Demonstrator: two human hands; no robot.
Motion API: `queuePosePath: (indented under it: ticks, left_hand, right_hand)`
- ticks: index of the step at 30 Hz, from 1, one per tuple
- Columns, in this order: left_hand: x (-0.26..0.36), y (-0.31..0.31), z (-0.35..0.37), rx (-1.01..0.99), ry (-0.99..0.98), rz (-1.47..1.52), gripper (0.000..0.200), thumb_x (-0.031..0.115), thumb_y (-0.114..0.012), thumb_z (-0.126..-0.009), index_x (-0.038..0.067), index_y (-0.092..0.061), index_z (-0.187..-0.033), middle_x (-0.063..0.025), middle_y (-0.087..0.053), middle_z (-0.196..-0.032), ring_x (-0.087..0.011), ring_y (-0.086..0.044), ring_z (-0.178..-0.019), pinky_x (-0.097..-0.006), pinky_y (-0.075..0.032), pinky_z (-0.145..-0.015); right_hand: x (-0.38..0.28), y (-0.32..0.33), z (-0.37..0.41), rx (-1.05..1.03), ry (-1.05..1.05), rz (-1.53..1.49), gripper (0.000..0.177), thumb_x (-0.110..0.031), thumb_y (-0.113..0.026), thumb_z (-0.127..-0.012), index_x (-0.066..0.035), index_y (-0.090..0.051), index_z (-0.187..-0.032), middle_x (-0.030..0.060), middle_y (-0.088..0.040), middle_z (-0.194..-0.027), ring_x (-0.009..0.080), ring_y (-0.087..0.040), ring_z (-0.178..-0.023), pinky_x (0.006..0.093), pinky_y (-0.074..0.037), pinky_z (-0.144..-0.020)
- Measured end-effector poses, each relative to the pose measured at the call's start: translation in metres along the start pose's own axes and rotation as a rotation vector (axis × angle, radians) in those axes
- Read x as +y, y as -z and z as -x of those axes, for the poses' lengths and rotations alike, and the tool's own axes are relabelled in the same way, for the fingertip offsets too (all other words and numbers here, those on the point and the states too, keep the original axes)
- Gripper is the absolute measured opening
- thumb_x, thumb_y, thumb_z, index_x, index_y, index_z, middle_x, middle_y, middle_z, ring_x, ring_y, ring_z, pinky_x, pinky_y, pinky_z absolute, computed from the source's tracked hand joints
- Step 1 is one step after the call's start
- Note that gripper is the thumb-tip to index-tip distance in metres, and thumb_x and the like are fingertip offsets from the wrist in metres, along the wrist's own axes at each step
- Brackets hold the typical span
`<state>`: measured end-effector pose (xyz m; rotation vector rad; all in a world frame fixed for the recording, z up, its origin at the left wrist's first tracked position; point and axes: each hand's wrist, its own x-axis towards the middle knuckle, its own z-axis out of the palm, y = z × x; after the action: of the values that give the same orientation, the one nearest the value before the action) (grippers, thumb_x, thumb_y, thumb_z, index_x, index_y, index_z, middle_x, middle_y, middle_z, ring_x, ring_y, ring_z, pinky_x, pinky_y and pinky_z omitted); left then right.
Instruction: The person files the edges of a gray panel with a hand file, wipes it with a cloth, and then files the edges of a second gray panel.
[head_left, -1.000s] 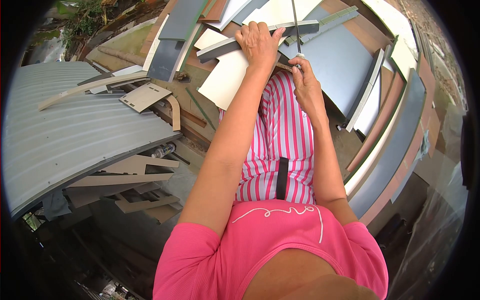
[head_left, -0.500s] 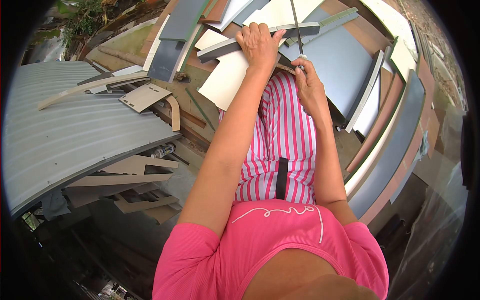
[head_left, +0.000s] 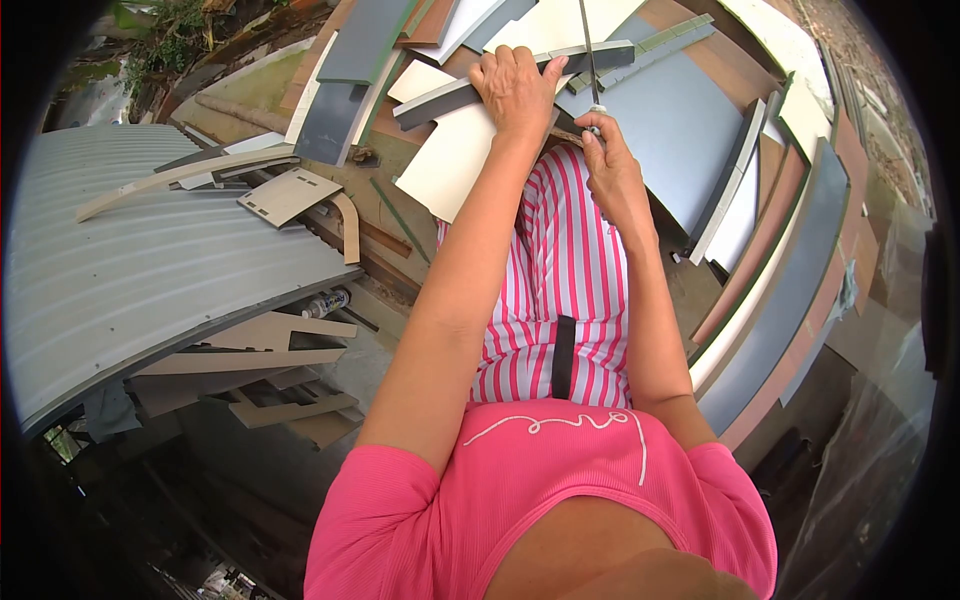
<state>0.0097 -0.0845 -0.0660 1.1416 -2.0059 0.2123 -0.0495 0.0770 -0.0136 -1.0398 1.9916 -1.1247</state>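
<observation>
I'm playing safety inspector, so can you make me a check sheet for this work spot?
Surface: loose, overlapping boards, including a blue-grey panel
Job's things: grey-and-white strip, crossed by a thin-bladed hand tool, maybe a saw
Clutter: board offcuts and a small can, on the left
Hands: left hand on the strip; right hand on the tool's handle
Cables: nothing seen
Surroundings: plants, corrugated sheet, clear plastic sheeting

Corrugated metal sheet (head_left: 170, 250) L side, greenery (head_left: 165, 60) top L.
</observation>
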Motion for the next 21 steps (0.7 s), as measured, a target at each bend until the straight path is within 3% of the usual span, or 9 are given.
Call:
queuePosePath:
  ticks: [12,14,18,21]
  left_hand:
    - [0.001,-0.001,0.0,-0.002,-0.005,-0.007,0.044,0.048,-0.073,-0.078,0.005,-0.062,-0.072,-0.01,-0.059,-0.078,-0.0285,-0.053,-0.082,-0.0434,-0.035,-0.081]
    - [-0.001,-0.001,0.0,0.0,-0.007,-0.009,0.044,0.047,-0.074,-0.078,0.005,-0.062,-0.072,-0.01,-0.059,-0.078,-0.0285,-0.053,-0.081,-0.0433,-0.035,-0.081]
    - [-0.001,-0.001,0.001,0.007,-0.02,-0.001,0.044,0.047,-0.074,-0.078,0.005,-0.061,-0.072,-0.01,-0.058,-0.078,-0.0284,-0.053,-0.081,-0.0432,-0.035,-0.08]
    - [-0.001,-0.001,0.0,0.011,-0.023,-0.006,0.044,0.047,-0.074,-0.077,0.005,-0.061,-0.071,-0.01,-0.058,-0.077,-0.0284,-0.053,-0.08,-0.043,-0.035,-0.08]
  right_hand:
    - [0.003,0.001,0.0,-0.012,0.0,-0.042,0.023,-0.03,-0.045,-0.105,-0.017,-0.052,-0.122,0.003,-0.047,-0.066,0.0117,-0.042,-0.058,0.0302,-0.042,-0.059]
    - [0.004,0.001,0.002,-0.02,-0.035,-0.059,0.021,-0.026,-0.048,-0.103,-0.017,-0.053,-0.121,0.021,-0.068,-0.097,0.0364,-0.067,-0.093,0.0398,-0.049,-0.082]
    - [0.003,0.001,0.002,-0.01,-0.021,-0.047,0.021,-0.026,-0.048,-0.103,-0.017,-0.052,-0.121,0.0217,-0.067,-0.097,0.0371,-0.067,-0.09,0.0402,-0.049,-0.081]
    - [-0.007,0.005,0.003,-0.088,-0.139,-0.024,0.021,-0.026,-0.048,-0.103,-0.017,-0.052,-0.122,0.0225,-0.067,-0.102,0.0398,-0.067,-0.092,0.0408,-0.049,-0.081]
